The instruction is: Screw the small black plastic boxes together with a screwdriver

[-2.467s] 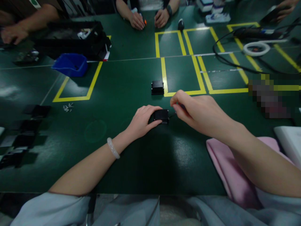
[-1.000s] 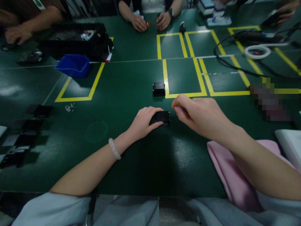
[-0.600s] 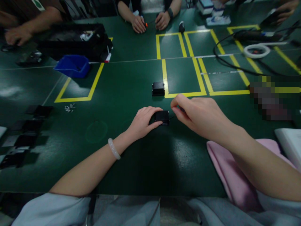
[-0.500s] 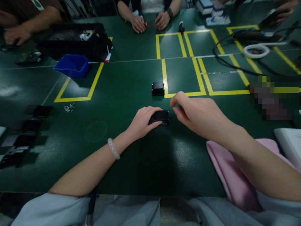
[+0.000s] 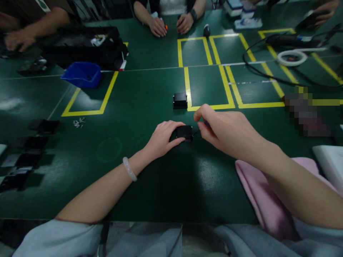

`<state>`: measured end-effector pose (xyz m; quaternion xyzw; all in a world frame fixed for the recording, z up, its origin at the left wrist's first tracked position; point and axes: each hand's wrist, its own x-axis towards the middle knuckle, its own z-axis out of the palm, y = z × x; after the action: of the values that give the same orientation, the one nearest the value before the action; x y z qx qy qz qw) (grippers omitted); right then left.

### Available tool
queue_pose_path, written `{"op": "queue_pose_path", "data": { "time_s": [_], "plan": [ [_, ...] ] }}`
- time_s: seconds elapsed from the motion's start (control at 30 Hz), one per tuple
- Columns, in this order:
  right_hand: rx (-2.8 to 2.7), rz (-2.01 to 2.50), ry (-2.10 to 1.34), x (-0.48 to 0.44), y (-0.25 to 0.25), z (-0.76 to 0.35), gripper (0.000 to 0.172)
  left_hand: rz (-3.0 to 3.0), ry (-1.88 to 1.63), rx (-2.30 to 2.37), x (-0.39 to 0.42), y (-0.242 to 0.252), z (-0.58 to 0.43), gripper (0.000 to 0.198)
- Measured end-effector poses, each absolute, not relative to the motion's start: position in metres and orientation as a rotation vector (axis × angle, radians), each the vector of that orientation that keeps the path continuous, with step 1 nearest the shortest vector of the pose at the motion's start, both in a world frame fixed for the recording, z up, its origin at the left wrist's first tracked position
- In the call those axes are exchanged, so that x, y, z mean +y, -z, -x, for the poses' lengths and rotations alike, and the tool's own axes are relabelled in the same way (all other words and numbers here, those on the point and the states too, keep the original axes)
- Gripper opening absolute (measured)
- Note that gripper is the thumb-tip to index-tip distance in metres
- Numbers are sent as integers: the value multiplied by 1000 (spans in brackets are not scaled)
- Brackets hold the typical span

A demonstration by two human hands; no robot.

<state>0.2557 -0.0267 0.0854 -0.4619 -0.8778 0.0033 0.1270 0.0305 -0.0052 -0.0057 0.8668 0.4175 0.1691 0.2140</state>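
My left hand, with a pale bracelet on its wrist, grips a small black box on the table between thumb and fingers. My right hand is closed, thumb against curled fingers, just to the right of the box. From its fingertips a thin dark shaft reaches to the box's right side; the rest of this tool is hidden in the hand, so I cannot tell its kind. A second black box of similar look sits a little farther off, beside the yellow tape.
At left are small screws, a blue bin and several dark parts. A pink cloth lies under my right forearm. Across the green table, a person's hands rest near the far edge. Black cables lie at right.
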Motion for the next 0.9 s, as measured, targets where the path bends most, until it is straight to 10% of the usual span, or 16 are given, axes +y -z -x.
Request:
{"op": "queue_pose_path", "data": {
  "time_s": [0.9],
  "plan": [
    [-2550,1350,-46,-25,-85,-258,25,-2395,-461,1166,-5,6,-30,38]
  ]
}}
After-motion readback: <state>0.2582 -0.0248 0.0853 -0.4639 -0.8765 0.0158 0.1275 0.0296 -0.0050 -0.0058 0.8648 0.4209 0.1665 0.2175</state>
